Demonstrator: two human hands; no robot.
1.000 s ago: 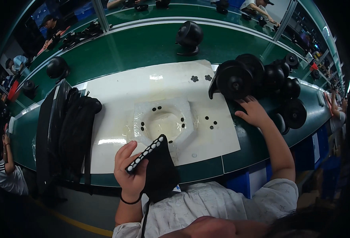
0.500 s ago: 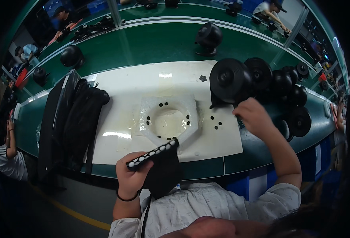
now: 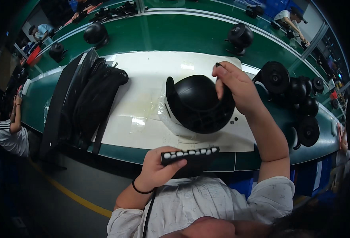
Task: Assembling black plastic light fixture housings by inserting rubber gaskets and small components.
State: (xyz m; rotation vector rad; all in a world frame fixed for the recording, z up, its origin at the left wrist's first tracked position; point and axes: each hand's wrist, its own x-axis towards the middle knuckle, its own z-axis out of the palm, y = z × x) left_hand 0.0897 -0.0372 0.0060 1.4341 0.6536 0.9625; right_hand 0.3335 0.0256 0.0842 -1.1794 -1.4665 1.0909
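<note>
My left hand (image 3: pixel 157 168) grips a black strip (image 3: pixel 188 154) lined with white round pads, its thumb lying on top near the front edge of the bench. Over the white sheet, my right hand (image 3: pixel 238 85) is curled round the right side of a round black unit (image 3: pixel 198 95) that looks like a fan body. A curved black arm (image 3: pixel 169 85) rises at that unit's left. Beneath it the translucent padded holder (image 3: pixel 164 113) shows only in part. A couple of small black discs (image 3: pixel 234 120) lie to the right of the unit.
Several similar black round units (image 3: pixel 297 91) crowd the right end of the bench. Black fabric bundles (image 3: pixel 95 95) are piled at the left. Across the green belt (image 3: pixel 175 33) stand more units (image 3: pixel 240 35). Other people work at the far side and far left.
My right hand has brought a black unit from the right-hand cluster onto the padded holder. The strip in my left hand has moved right and turned flatter. The view has shifted.
</note>
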